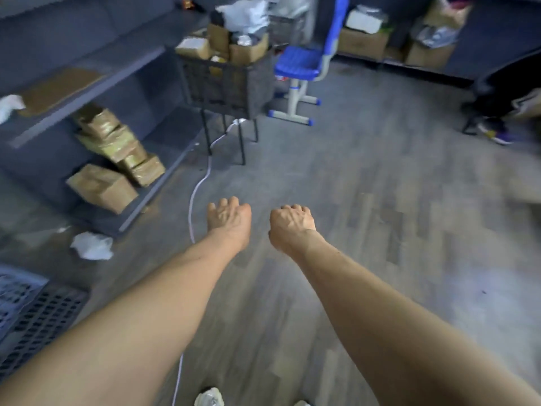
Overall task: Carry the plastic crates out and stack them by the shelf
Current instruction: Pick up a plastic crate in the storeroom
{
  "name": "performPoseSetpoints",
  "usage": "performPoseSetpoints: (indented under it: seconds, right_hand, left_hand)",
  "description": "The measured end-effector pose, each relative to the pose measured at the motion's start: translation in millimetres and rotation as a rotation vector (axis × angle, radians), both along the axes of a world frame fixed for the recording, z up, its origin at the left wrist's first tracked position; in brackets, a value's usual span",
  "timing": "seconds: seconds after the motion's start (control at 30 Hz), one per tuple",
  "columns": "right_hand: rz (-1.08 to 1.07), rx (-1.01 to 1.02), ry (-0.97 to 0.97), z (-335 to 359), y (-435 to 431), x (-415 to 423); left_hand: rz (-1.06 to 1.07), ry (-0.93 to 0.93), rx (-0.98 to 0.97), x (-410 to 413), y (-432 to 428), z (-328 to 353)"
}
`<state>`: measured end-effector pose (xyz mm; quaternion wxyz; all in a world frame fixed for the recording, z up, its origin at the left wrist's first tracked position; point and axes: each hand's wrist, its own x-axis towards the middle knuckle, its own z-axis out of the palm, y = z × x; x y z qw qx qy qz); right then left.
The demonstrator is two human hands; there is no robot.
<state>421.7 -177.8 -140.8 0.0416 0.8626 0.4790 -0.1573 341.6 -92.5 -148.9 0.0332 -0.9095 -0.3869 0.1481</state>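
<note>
Both my arms reach out over the grey wood floor, holding nothing. My left hand (229, 218) has its fingers loosely curled and apart. My right hand (291, 225) is curled into a loose fist, back of the hand up. A dark perforated plastic crate (38, 323) lies at the bottom left corner, with a paler grey-blue one (14, 291) partly on it at the frame edge. The dark metal shelf (87, 92) runs along the left wall. The whole view is blurred.
Cardboard boxes (117, 159) sit on the shelf's bottom level. A dark mesh cart (228, 83) full of boxes stands ahead, a blue chair (301, 68) beside it. A white cable (196, 197) trails across the floor. Crumpled white plastic (92, 246) lies at left. Someone's shoe (497, 133) at right.
</note>
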Motion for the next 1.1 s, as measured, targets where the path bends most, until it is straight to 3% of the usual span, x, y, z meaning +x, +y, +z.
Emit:
performPoseSetpoints:
  seconds: [0.4,1.1]
  right_hand:
    - [-0.470,0.001,-0.085,29,-194,211]
    - [-0.961,-0.039,-0.121,63,-358,557]
  left_hand:
    - [-0.438,-0.069,0.015,256,-167,22]
    - [-0.923,-0.083,0.007,654,-334,57]
